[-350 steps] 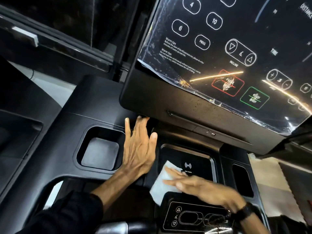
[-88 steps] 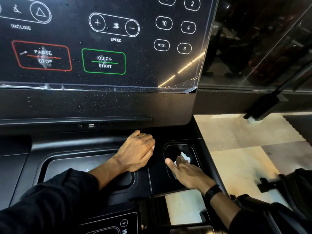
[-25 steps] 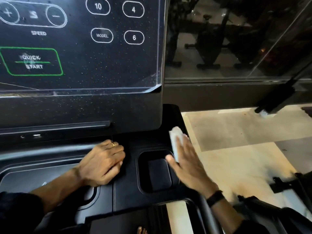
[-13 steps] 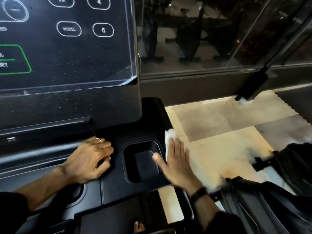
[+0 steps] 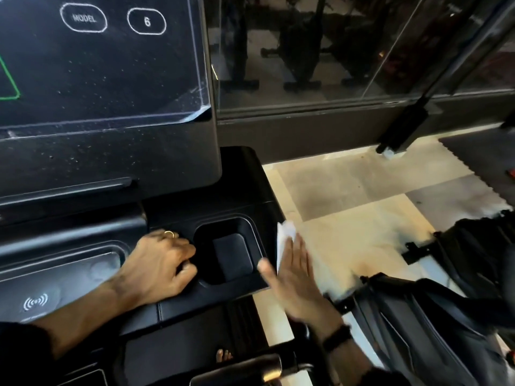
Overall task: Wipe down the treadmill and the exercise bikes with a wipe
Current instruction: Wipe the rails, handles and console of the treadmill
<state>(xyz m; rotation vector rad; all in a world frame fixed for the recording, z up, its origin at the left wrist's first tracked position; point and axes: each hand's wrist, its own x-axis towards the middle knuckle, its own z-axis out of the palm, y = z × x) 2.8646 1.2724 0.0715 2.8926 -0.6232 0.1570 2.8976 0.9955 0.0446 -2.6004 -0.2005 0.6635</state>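
a: where is the wipe (image 5: 284, 240) seen?

b: it is pressed against the right outer edge of the treadmill console (image 5: 217, 188), just beside the cup recess (image 5: 228, 252). it is pinned there by the straight fingers of the right hand (image 5: 295, 277), whose thumb is spread toward the recess. the white sheet is folded and stands on edge above the fingertips. nothing is gripped by that hand; the wipe is only pressed flat.

a: and the left hand (image 5: 158, 266)?

b: it is rested on the console ledge to the left of the recess, with the fingers curled under at the rim. nothing is seen held in it. a ring (image 5: 169, 233) is worn on one finger.

a: what else is shown?

b: the dark display panel (image 5: 106, 65) is seen above, speckled with fine spots, with "model" and "6" marked in white outlines. a wireless charging symbol (image 5: 35, 302) is printed on the tray at the lower left. a dark band (image 5: 335, 339) is worn on the right wrist. exercise bikes (image 5: 301, 51) are seen dimly behind the glass (image 5: 362, 51), and a pale tiled floor (image 5: 362, 218) lies to the right.
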